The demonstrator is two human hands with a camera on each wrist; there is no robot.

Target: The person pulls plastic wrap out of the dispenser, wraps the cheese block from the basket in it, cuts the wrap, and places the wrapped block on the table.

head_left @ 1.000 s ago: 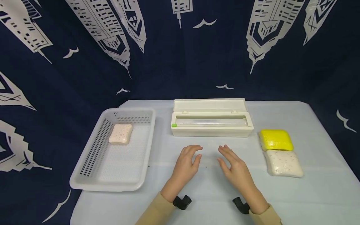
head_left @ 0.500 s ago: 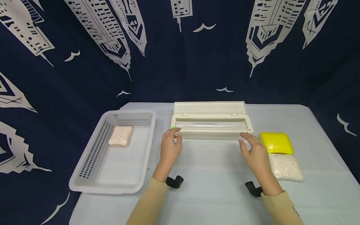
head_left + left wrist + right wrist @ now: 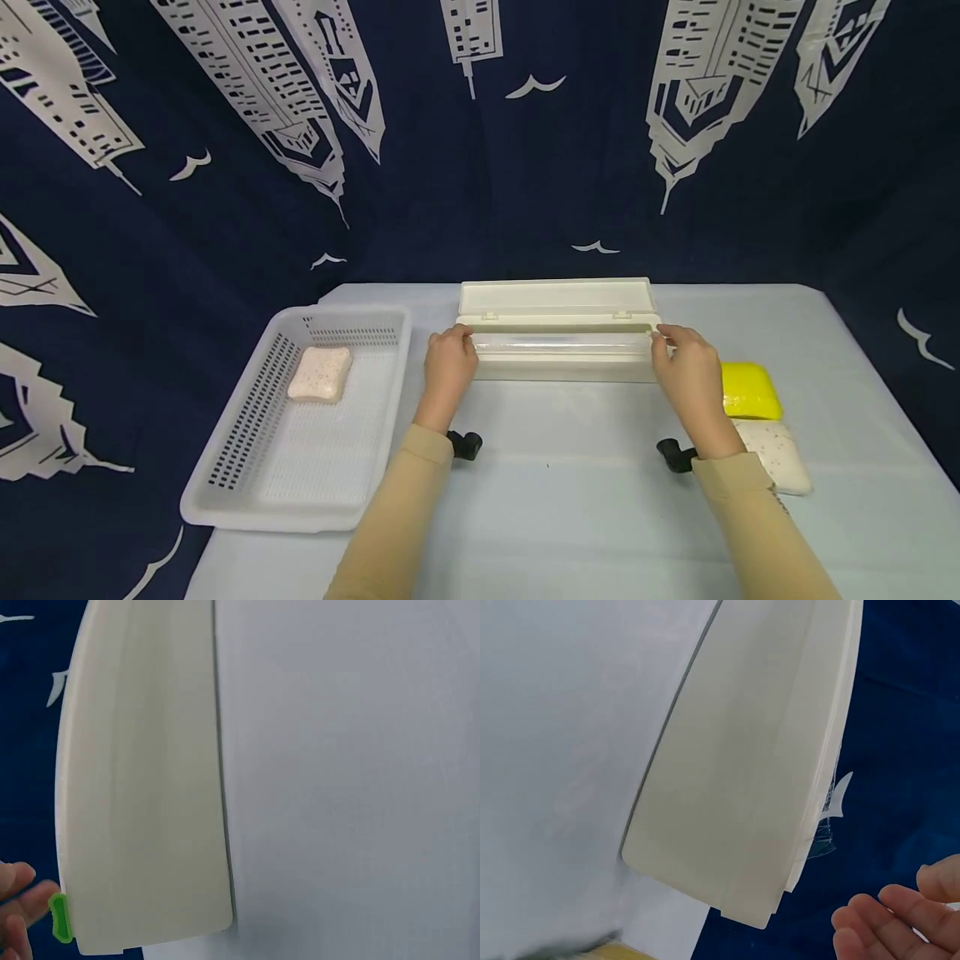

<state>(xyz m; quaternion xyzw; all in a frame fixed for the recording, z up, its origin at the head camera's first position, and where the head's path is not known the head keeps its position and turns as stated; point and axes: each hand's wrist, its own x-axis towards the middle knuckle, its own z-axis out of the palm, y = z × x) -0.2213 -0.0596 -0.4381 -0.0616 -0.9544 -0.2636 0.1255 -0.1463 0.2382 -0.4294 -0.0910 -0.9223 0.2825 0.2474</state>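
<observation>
A cream cling film box [image 3: 562, 370] lies across the middle of the table, its lid [image 3: 555, 297] raised at the back. Inside it shows a clear roll of cling film [image 3: 558, 341]. At the box's left end is my left hand [image 3: 450, 367], its fingertips by the green slide cutter [image 3: 60, 918] in the left wrist view. My right hand [image 3: 688, 371] is at the right end, fingers bent and thumb apart. In the right wrist view a loose bit of cling film [image 3: 823, 844] sticks out past the box edge, apart from those fingers.
On the left, a white plastic basket [image 3: 390, 392] holds a pale speckled block [image 3: 320, 374]. A yellow wrapped block [image 3: 750, 390] and a white speckled one [image 3: 777, 457] lie at the right, partly behind the right hand and sleeve. A dark patterned curtain [image 3: 480, 192] hangs behind the table.
Both hands have moved forward and apart, from the middle of the table to the two ends of the cling film box. The box and blocks stay put.
</observation>
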